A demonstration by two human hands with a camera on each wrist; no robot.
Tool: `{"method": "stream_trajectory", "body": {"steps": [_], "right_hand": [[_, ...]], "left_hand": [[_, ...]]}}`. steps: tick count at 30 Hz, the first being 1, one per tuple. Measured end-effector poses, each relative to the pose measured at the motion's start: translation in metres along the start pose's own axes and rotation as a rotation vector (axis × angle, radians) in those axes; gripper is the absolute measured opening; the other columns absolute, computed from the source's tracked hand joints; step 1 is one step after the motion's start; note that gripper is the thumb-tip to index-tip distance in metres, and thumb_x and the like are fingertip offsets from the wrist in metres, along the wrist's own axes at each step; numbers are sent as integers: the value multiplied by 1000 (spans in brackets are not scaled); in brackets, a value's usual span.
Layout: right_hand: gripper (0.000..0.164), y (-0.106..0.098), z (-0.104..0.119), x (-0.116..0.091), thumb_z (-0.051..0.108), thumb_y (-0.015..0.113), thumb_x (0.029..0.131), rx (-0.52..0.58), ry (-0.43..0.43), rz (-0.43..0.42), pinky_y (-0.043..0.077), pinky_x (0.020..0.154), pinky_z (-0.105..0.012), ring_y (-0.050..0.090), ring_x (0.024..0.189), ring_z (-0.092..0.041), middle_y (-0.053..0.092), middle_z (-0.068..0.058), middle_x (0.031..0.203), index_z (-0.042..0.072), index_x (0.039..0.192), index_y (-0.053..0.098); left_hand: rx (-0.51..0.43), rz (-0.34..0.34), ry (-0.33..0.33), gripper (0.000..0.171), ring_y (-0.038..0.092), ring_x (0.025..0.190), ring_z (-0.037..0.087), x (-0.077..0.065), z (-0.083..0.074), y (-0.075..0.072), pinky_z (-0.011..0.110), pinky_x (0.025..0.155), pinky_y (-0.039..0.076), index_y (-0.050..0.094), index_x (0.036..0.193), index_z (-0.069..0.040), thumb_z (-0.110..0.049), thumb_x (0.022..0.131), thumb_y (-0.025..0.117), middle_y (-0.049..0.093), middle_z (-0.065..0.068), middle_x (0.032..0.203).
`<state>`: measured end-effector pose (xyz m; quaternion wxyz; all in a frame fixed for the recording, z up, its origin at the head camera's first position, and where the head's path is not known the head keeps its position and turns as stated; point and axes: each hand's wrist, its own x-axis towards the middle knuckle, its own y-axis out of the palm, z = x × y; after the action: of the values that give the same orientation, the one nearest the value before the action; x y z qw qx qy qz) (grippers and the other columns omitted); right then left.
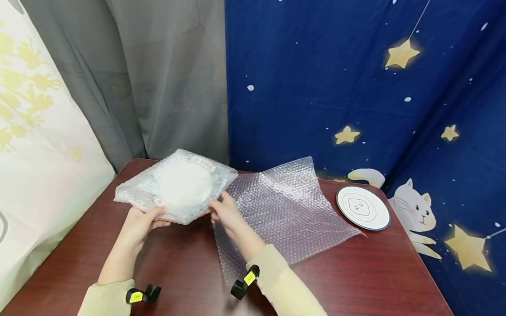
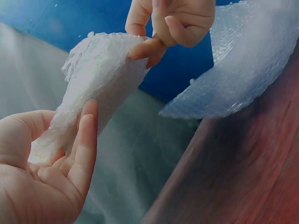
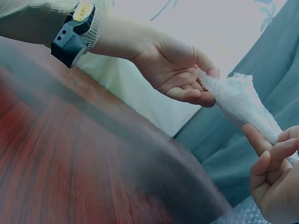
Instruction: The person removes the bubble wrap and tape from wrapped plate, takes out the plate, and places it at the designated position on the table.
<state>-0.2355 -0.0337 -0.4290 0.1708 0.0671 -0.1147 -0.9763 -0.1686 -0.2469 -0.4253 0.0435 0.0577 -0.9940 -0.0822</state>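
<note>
A round white plate wrapped in bubble wrap (image 1: 183, 182) is held up over the table, tilted, between both hands. My left hand (image 1: 138, 224) pinches its near left edge, thumb on the upper face and fingers beneath. At the near right edge my right hand (image 1: 227, 213) pinches the wrap between thumb and fingers. The left wrist view shows the bundle (image 2: 100, 77) almost edge-on, with the left fingers (image 2: 84, 144) along its underside. In the right wrist view the left hand (image 3: 175, 72) grips the far end of the bundle.
A loose sheet of bubble wrap (image 1: 284, 215) lies on the dark red table (image 1: 178, 272), its back corner raised. Right of it rests a white plate (image 1: 363, 207) with a dark rim and a line drawing. Grey and blue star-patterned curtains (image 1: 300, 87) hang behind the table.
</note>
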Motion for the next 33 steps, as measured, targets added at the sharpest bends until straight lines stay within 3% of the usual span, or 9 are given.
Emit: {"method": "stream_trajectory", "body": {"steps": [24,30,33], "right_hand": [[24,-56,11,-28,-5,53,84,-76,-43,-81,37,45,-21,30,38,-3,56,-2,62,-1,108,47],[19,-73,18,-38,-4,52,86,-95,-18,-85,39,48,-22,33,40,-4,56,-2,64,0,104,46],[23,-81,18,-43,-3,52,87,-102,-11,-86,40,49,-22,32,40,-4,56,-1,65,-1,109,46]], "left_hand": [[-20,29,-28,21,64,67,16,8,19,58,34,59,56,46,109,9,8,90,55,60,6,87],[-34,48,-43,21,64,66,17,13,25,75,34,59,56,47,109,11,9,89,55,60,7,85],[-41,57,-62,20,64,66,17,14,30,82,34,59,56,48,108,10,10,88,54,60,7,85]]}}
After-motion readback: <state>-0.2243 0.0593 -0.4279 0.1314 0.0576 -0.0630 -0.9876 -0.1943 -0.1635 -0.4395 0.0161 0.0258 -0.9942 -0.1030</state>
